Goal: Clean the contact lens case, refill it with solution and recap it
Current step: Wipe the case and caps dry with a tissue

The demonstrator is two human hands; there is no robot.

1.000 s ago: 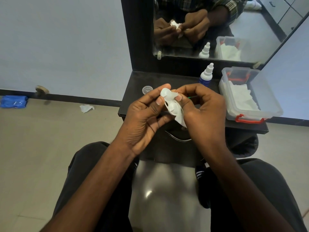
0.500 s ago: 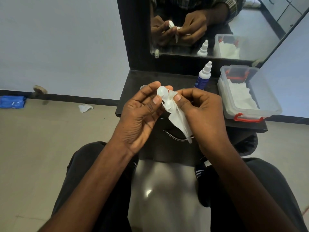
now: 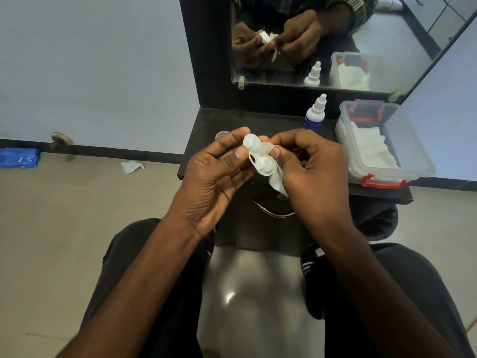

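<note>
Above the dark desk (image 3: 232, 120), the left hand (image 3: 214, 174) pinches the translucent, round-welled lens case (image 3: 259, 157) while the right hand (image 3: 312, 171) grips a crumpled white tissue (image 3: 277, 183) against it.

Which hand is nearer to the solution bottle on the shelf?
Right. The right hand is just in front of the bottle; the left hand is farther off to the left.

One head-worn wide-angle view looks steeply down, close over the lap, facing the dark vanity shelf (image 3: 206, 120) and mirror (image 3: 335, 34).
</note>
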